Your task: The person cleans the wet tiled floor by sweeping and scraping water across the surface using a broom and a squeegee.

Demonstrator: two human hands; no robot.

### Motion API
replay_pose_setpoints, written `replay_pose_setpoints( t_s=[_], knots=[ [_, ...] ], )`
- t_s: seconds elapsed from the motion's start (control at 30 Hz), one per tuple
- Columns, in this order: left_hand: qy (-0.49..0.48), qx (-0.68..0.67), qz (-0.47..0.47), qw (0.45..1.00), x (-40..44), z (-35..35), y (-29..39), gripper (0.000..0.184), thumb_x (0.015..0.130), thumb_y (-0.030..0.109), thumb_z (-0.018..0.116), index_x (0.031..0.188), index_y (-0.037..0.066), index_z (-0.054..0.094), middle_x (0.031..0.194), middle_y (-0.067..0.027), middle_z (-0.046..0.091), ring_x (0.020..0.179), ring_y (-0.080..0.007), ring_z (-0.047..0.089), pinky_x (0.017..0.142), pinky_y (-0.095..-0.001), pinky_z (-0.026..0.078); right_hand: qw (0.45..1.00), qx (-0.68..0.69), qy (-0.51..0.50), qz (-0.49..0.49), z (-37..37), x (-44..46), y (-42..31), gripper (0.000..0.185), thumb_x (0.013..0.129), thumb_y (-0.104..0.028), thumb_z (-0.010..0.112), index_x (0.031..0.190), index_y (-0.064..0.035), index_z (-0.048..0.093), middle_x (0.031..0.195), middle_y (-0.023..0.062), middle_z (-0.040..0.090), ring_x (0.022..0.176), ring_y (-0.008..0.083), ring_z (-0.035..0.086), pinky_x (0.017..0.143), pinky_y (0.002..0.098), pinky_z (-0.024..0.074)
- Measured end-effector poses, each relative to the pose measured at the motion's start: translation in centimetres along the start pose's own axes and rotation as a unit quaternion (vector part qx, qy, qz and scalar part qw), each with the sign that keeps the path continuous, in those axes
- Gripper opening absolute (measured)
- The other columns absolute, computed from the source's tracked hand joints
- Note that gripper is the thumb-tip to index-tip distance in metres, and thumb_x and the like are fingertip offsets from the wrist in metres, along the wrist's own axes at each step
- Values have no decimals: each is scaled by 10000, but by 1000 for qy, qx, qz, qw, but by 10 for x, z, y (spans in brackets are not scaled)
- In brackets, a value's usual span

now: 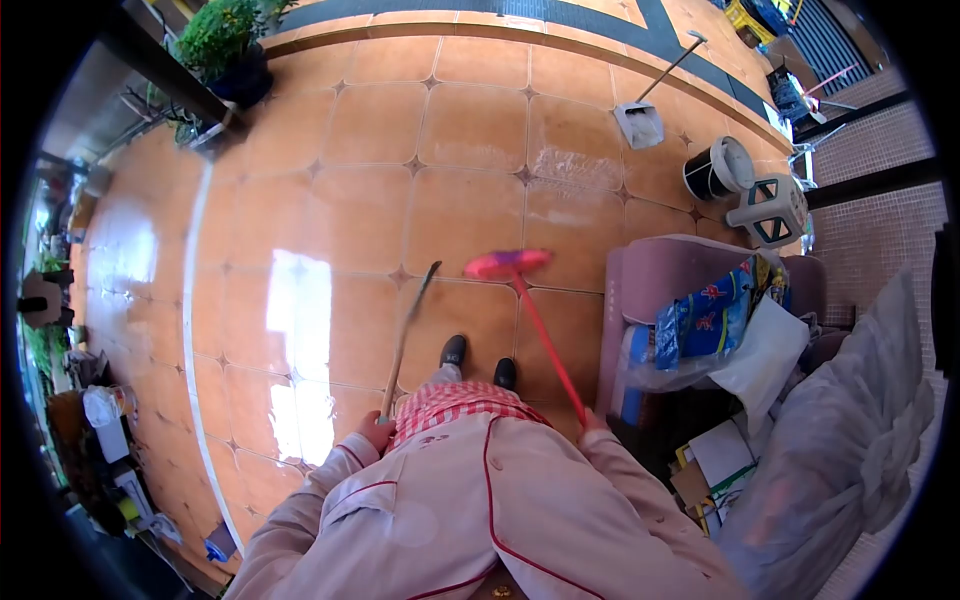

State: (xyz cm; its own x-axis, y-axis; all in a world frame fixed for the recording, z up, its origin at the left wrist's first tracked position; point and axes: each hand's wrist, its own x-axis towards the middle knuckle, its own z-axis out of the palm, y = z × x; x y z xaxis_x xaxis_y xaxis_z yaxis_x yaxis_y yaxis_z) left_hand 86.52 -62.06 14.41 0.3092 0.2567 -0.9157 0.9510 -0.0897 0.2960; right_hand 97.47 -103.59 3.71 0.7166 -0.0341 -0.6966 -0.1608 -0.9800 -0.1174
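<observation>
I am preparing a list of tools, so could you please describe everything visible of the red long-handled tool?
The red long-handled tool has a slim, straight, plastic-looking handle and a wide pinkish-red head with a purplish patch. The head is blurred, so its material is unclear. The handle slants forward from the right grip, closed around its near end; the head lies crosswise over the tiled floor, beyond the dark shoes.
</observation>
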Motion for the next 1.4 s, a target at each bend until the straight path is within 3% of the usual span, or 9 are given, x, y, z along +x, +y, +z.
replay_pose_setpoints(
  t_s=[0.1, 0.27, 0.43, 0.6, 0.8, 0.9, 1.0, 1.2, 1.4],
  knots=[
    [-19, -55, -19, 998, 8, -3, -5, 599, 640, 276, 509, 1082, -82, 320, 792, -168, 539, 699, -205, 535, 614, -265, 428, 998, -31, 57, -9, -35, -6, -53, 232, 701, -230, 466, 915, -160, 411, 731, 176, 514, 700, 353, 496, 593, 405, 393],
    [-20, -34, -16, 999, -5, -20, 9, 601, 642, 276, 503, 1085, -84, 313, 778, -162, 541, 693, -206, 534, 620, -265, 426, 1000, -11, 6, 13, -33, -69, 30, 218, 717, -275, 454, 907, -170, 429, 655, 138, 511, 618, 312, 508, 533, 372, 397],
    [-22, -54, -24, 998, 1, -29, 9, 569, 645, 257, 503, 1063, -87, 327, 782, -168, 534, 692, -214, 523, 606, -272, 416, 995, 15, -66, 68, -21, -114, 61, 286, 699, -232, 454, 980, -181, 445, 827, 165, 516, 783, 325, 490, 656, 388, 408],
    [-25, -48, -20, 998, 8, -38, 11, 527, 651, 221, 503, 1044, -86, 334, 753, -160, 530, 644, -203, 514, 555, -269, 408, 995, 65, -36, 69, 22, -41, 53, 314, 652, -316, 511, 909, -136, 495, 820, 140, 525, 761, 288, 505, 677, 331, 396],
    [-32, -43, -20, 998, 15, -43, 15, 476, 659, 179, 502, 1022, -85, 343, 720, -150, 525, 586, -189, 503, 495, -265, 399, 992, 81, 95, 26, -46, -9, -57, 239, 693, -165, 495, 924, -107, 487, 773, 150, 526, 730, 296, 507, 629, 332, 400],
    [-35, -38, -20, 998, 15, -42, 19, 451, 663, 157, 502, 1011, -85, 348, 703, -145, 523, 558, -182, 498, 465, -263, 395, 956, 264, 126, 27, 2, 9, 21, 253, 699, -162, 493, 945, -106, 482, 760, 149, 530, 719, 287, 513, 633, 327, 400],
    [-35, -38, -22, 998, 16, -37, 24, 426, 667, 136, 502, 999, -84, 352, 686, -140, 520, 529, -175, 492, 434, -261, 390, 990, 107, 83, 49, -18, -40, 30, 269, 679, -212, 514, 926, -103, 499, 773, 153, 530, 734, 286, 518, 650, 324, 404],
    [-21, -36, -24, 999, 16, -12, 49, 377, 675, 94, 501, 977, -83, 361, 652, -130, 515, 471, -161, 481, 374, -258, 381, 985, 103, 40, 133, -22, -20, 62, 279, 663, -213, 507, 917, -100, 503, 780, 156, 529, 744, 290, 515, 655, 331, 404],
    [-24, -31, -23, 999, 22, 38, 80, 379, 683, 134, 502, 956, -98, 379, 674, -139, 517, 542, -190, 490, 450, -270, 396, 986, 149, 71, 37, -51, 89, 78, 281, 673, -209, 496, 924, -83, 501, 799, 159, 524, 758, 296, 507, 668, 339, 394]
  ],
)
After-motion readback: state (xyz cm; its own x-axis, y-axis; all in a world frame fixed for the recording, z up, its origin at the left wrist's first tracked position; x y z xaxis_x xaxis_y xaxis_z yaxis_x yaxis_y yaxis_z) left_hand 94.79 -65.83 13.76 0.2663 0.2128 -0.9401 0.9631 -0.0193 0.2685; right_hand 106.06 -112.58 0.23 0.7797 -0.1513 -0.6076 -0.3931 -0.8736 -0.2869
